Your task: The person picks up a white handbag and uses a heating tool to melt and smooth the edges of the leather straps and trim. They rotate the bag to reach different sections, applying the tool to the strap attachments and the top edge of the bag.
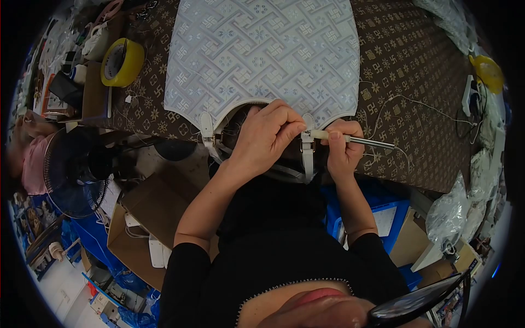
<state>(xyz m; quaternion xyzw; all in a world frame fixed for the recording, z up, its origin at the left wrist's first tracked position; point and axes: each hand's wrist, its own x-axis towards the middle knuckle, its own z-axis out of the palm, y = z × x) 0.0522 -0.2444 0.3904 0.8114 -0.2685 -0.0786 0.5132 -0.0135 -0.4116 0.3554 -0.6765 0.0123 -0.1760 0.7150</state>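
A pale grey-white patterned handbag [262,54] lies on the table with its curved opening toward me. My left hand [268,134] is closed on the rim of that opening, its fingers partly hidden inside and its thumb beside the right strap tab. My right hand [345,145] pinches a slim pen-like tool [377,144] with a pale front part and a shiny metal rear. The tool's tip touches or nearly touches the buckle area of the right white strap [308,156]. On the other side of the opening hangs the left buckled strap [208,134].
A brown patterned cloth [407,87] covers the table. A yellow tape roll [123,62] stands at the left, above a black fan [76,172]. Thin white thread [418,101] trails across the right side. Below are a cardboard box [158,205] and a blue crate [391,216].
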